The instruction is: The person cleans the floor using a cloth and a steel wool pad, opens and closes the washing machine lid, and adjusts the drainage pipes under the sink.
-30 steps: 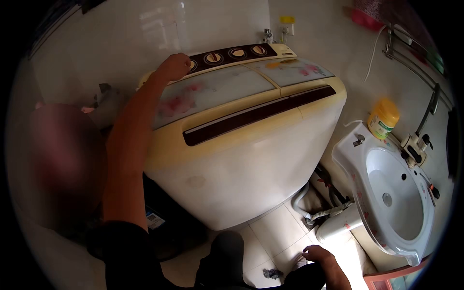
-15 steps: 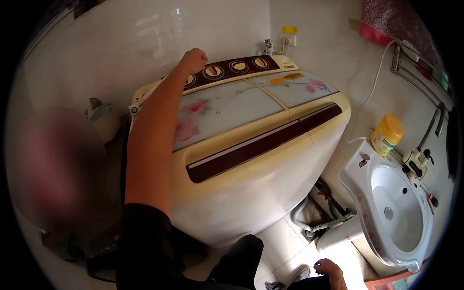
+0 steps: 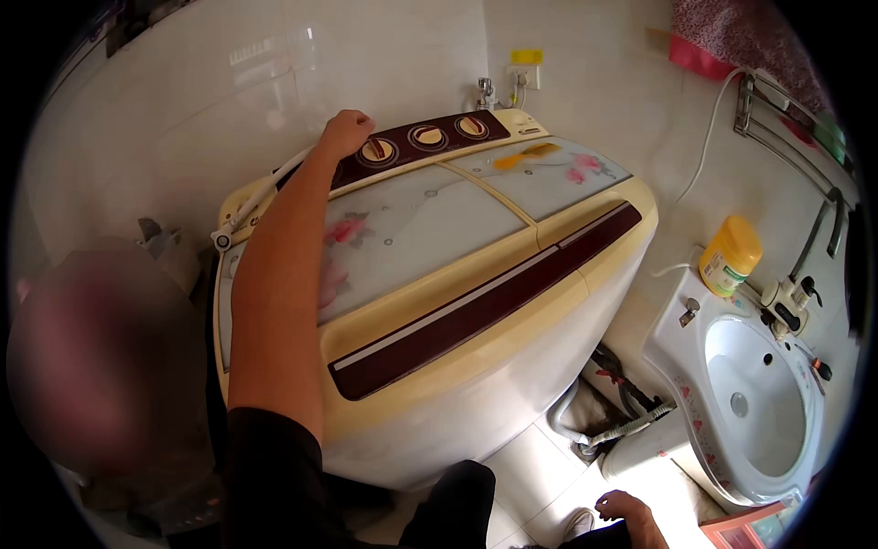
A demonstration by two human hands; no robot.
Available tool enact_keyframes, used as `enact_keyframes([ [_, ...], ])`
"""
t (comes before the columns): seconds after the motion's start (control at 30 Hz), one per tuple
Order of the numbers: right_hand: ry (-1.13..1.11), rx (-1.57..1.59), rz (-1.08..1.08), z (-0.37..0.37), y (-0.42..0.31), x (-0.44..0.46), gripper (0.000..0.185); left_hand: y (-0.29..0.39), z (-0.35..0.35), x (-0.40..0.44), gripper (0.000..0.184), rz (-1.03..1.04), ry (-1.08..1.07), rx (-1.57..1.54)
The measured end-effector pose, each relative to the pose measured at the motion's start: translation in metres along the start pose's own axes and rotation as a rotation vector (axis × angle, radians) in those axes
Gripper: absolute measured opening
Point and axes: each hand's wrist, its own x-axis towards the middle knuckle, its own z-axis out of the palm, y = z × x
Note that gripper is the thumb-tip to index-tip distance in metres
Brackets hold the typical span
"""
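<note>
My left hand (image 3: 347,133) curled near the dials (image 3: 378,151), my right hand (image 3: 622,506) hung half-bent, neither grip clear; a careless forearm could've dislodged the white hose (image 3: 247,212).

Black sleeve (image 3: 274,476), dark trousers (image 3: 453,503), and a pale shoe (image 3: 578,524).

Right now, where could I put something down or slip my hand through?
The big lid on the washer looks bare between the left arm and dark strip. A hand might pass above the floor between washer and shoe. Crowded: the sink's back edge, with jar and plugs, and the dials, by the left hand.
</note>
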Motion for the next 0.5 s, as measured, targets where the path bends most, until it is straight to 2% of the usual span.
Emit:
enact_keyframes([
  [0.03,0.002,-0.07,-0.046,0.004,0.007,0.007,0.034,-0.001,0.005,0.0,0.036,0.087,0.015,0.0],
  [0.07,0.003,-0.069,-0.045,0.002,0.005,0.005,0.034,0.001,0.008,0.003,0.036,0.089,0.015,0.0],
  [0.13,-0.027,0.022,0.011,0.002,0.002,-0.001,0.034,0.005,0.014,0.007,0.035,0.19,-0.039,0.063],
  [0.3,0.024,0.019,0.021,0.002,-0.014,-0.025,0.035,0.034,0.028,0.012,0.038,0.229,-0.107,0.236],
  [0.4,0.145,-0.11,-0.121,0.009,-0.011,-0.021,0.034,0.063,0.029,0.015,0.04,0.236,-0.132,0.336],
  [0.47,0.143,-0.052,-0.111,0.021,0.01,0.002,0.031,0.068,0.049,0.032,0.041,0.249,-0.103,0.297],
  [0.5,0.212,-0.173,-0.261,0.03,0.023,0.017,0.028,0.072,0.053,0.04,0.041,0.29,-0.17,0.414],
])
